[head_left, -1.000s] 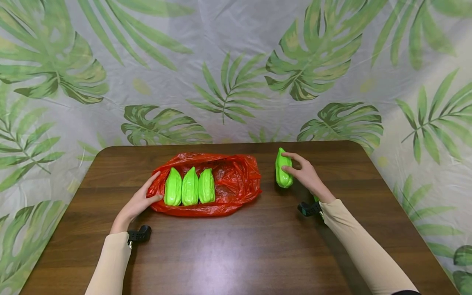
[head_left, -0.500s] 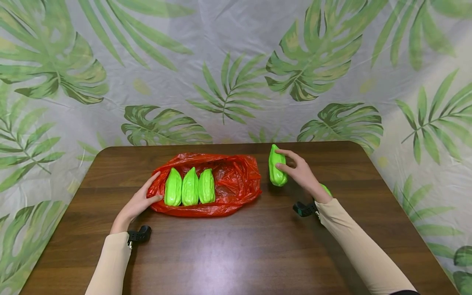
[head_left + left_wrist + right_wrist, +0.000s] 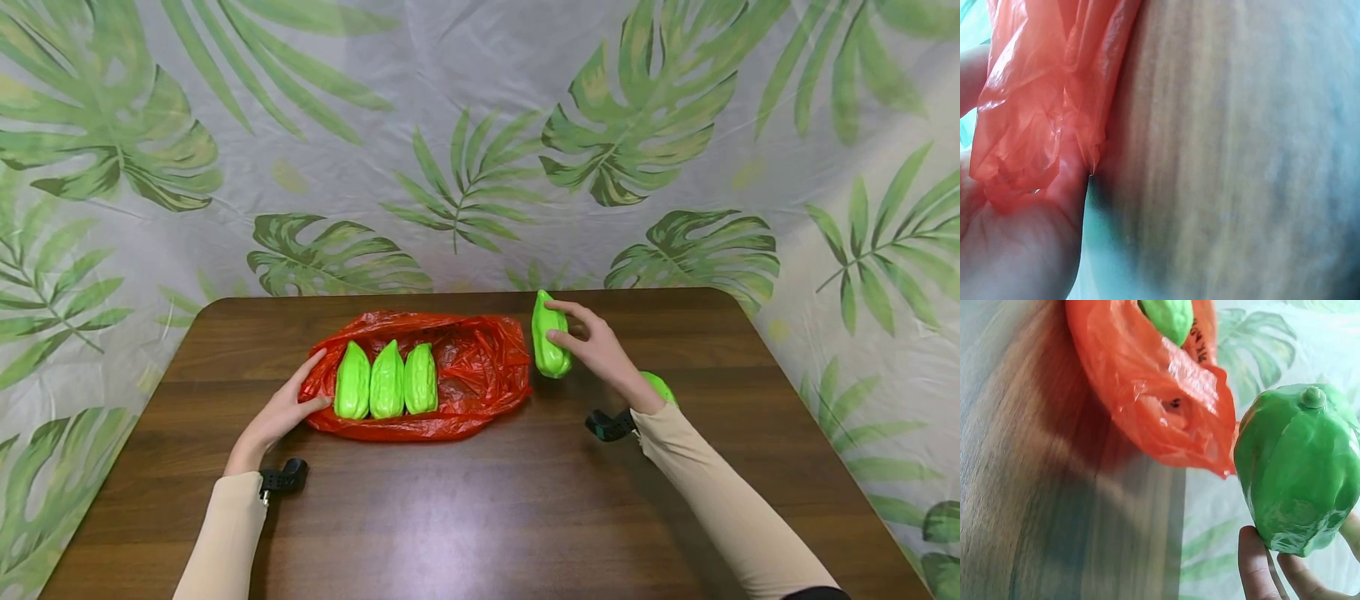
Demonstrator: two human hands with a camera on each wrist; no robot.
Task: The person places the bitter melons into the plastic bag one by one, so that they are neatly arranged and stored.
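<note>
A red plastic bag (image 3: 480, 367) lies on its side on the table, with three green bitter melons (image 3: 387, 379) standing side by side in its left part. My left hand (image 3: 281, 412) holds the bag's left end between thumb and fingers; in the left wrist view, thin red plastic covers part of that hand. Just beyond the bag's right end, my right hand (image 3: 592, 342) holds another bitter melon (image 3: 549, 342) by its right side, pointed tip up. Fingertips touch its lower end in the right wrist view.
A further bitter melon (image 3: 657, 386) lies on the brown wooden table (image 3: 450, 517), partly hidden behind my right forearm. Leaf-patterned cloth (image 3: 480, 167) hangs behind the table's far edge. Each wrist wears a black camera (image 3: 285, 477).
My right hand has carried its bitter melon left, up close to the bag's right end. The melon behind the right forearm now shows more. Left hand and bag stay put.
</note>
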